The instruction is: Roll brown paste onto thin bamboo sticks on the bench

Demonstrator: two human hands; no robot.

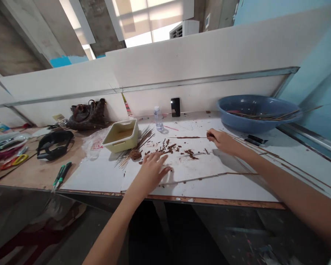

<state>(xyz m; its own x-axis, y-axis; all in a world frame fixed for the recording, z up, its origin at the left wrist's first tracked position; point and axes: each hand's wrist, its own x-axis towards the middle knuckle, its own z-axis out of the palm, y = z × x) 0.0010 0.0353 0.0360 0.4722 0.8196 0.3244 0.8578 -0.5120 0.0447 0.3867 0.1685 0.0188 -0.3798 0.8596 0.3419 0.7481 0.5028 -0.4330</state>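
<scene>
My right hand (217, 140) is closed around one end of a thin stick (189, 137), whose middle is coated in something dark brown. The stick points left, over the white board (198, 187). My left hand (152, 170) hovers low with its fingers spread, close to scattered brown bits (191, 154) that look like crumbled paste. Beyond its fingertips sits a rounded brown lump (135, 154), resting by a loose fan of thin bare sticks (146, 136). Long thin brown strands (242, 173) lie below and to the right of my right hand.
A pale yellow tub (118, 146) holds brownish liquid. Further back stand a clear bottle (158, 119) and a phone (175, 107) leaning on the partition. A blue basin (253, 123) with long strands is back right. Leftward lie a handbag (88, 115), black headgear (54, 144) and green-handled cutters (61, 175).
</scene>
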